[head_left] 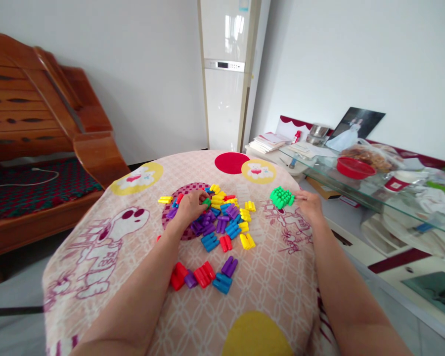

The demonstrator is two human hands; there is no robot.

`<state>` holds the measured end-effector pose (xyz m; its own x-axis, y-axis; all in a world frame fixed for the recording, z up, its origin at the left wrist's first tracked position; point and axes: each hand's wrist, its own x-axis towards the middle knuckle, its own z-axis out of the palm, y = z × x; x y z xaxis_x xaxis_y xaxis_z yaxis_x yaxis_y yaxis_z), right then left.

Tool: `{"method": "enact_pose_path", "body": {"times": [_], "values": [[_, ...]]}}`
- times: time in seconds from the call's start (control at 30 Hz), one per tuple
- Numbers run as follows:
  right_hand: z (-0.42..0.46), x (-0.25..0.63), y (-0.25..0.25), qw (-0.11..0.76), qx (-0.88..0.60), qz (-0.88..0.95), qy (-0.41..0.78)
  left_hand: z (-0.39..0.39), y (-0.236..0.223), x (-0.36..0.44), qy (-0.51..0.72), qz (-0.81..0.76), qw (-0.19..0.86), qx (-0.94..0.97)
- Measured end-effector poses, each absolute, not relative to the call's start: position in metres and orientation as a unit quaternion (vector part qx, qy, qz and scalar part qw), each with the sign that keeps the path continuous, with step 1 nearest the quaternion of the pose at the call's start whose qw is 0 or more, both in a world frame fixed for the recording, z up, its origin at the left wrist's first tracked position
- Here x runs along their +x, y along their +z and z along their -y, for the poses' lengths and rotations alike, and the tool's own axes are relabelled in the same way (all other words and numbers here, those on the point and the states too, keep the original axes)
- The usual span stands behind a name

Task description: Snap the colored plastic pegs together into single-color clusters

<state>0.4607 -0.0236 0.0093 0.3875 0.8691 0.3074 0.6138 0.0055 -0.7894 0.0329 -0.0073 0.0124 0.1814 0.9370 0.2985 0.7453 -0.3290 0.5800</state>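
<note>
At the left of the pile of toy blocks, my left hand point(192, 206) is closed with its fingertips around a green toy block point(206, 201). Purple blocks point(203, 225), blue blocks point(233, 229), yellow blocks point(218, 197) and a few red blocks point(225, 243) lie around it. Over on the right, my right hand point(308, 203) has its fingertips pinched at the near edge of a cluster of green blocks point(281, 197), on a single block at its right side. The blocks look like short paired tubes.
A patterned cloth covers the round table point(274, 277). Red, purple and blue blocks point(204, 274) lie nearer to me. A glass-topped cabinet point(404, 210) with a red bowl point(355, 168) stands to the right, a wooden bench point(96, 148) to the left, a white cabinet-like appliance point(224, 109) behind.
</note>
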Motion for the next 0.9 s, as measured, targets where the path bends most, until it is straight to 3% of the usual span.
{"method": "enact_pose_path", "body": {"times": [0.17,0.33,0.53,0.9], "values": [[0.029,0.446,0.028,0.523,-0.674,0.519,0.055,0.006,0.021,0.029,0.404,-0.541,0.262,0.69],[0.052,0.379,0.05,0.553,-0.576,0.579,0.166,0.016,0.035,0.05,0.461,-0.429,0.382,0.676],[0.077,0.306,0.044,0.457,-0.479,0.68,0.315,0.047,0.058,0.09,0.381,-0.372,0.351,0.77],[0.078,0.318,0.05,0.4,-0.451,0.717,0.349,0.069,0.057,0.12,0.353,-0.356,0.316,0.805]]}}
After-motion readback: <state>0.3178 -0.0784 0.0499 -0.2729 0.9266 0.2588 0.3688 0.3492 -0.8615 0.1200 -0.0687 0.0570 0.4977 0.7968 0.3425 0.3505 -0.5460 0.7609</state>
